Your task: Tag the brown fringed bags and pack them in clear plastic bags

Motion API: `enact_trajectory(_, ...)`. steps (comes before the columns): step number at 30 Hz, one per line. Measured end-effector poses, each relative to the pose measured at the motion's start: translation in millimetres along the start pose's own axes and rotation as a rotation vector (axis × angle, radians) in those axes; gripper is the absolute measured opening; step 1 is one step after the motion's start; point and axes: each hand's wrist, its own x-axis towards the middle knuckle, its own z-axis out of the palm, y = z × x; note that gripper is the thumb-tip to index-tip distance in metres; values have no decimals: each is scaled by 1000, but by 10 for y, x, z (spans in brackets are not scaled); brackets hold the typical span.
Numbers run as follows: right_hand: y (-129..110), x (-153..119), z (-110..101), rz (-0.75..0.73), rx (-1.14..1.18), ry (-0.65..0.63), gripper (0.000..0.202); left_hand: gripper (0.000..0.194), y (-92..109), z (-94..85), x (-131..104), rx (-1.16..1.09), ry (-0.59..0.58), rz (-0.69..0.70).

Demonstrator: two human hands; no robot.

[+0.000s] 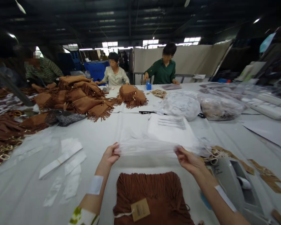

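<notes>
A thin, translucent white sheet [145,147], perhaps a plastic bag, is stretched above the table between my two hands and blurred by motion. Its left end is pinched by my left hand [111,153]. My right hand [186,158] grips the opposite end, fingers closed. Nearer to me lies a brown fringed bag [152,200], flat on the table with its fringe pointing away. A tan paper tag [140,209] on a white string rests on the bag. Just beyond the sheet is a stack of white sheets [170,128].
Folded white strips [63,162] lie at left. A grey tape dispenser [236,184] and cardboard tags [269,175] are at right. Fringed bags [77,97] pile up at back left; clear plastic bundles [180,104] sit farther right. Several co-workers [164,68] work across the table.
</notes>
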Motion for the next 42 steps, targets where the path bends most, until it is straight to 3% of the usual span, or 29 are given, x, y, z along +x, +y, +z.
enact_trajectory(3, 103, 100, 54, -23, -41, -25, 31, 27, -79, -66, -120, 293, -177, -45)
enact_trajectory(6, 172, 101, 54, -95, -139, -45, 37, 32, 39, -62, -281, 553, -322, -77)
enact_trajectory(7, 172, 86, 37, -119, -176, -52, 38, 33, 117, -51, -314, 687, -361, -22)
enact_trajectory(9, 140, 52, -28, -198, -352, -156, 37, 31, 271, -45, -324, 1115, -473, 233)
enact_trajectory(12, 98, 11, -179, -435, -888, -478, 25, 20, 309, -147, -229, 1874, -746, 650)
enact_trajectory(15, 195, -61, -332, -533, -1285, -655, 18, 14, 33, -402, -156, 2182, -832, 666)
enact_trajectory(19, 432, -259, -418, -286, -1277, -575, 16, 16, -411, -766, -277, 2213, -680, 612)
enact_trajectory(23, 464, -437, -359, 2, -1030, -478, 25, 13, -531, -918, -480, 1850, -506, 488)
enact_trajectory(25, 406, -475, -324, 156, -844, -492, 32, 17, -479, -909, -529, 1566, -470, 286)
enact_trajectory(29, 313, -453, -314, 346, -547, -509, 41, 35, -274, -826, -542, 1090, -528, -251)
enact_trajectory(32, 354, -400, -343, 377, -494, -540, 42, 40, -193, -785, -539, 951, -586, -419)
enact_trajectory(34, 445, -383, -366, 332, -565, -546, 39, 38, -251, -786, -546, 1018, -568, -361)
enact_trajectory(39, 791, -525, -453, -129, -963, -335, 35, 34, -659, -868, -663, 1407, -292, 196)
enact_trajectory(42, 944, -700, -532, -301, -1035, -318, 35, 36, -776, -941, -808, 1478, -212, 372)
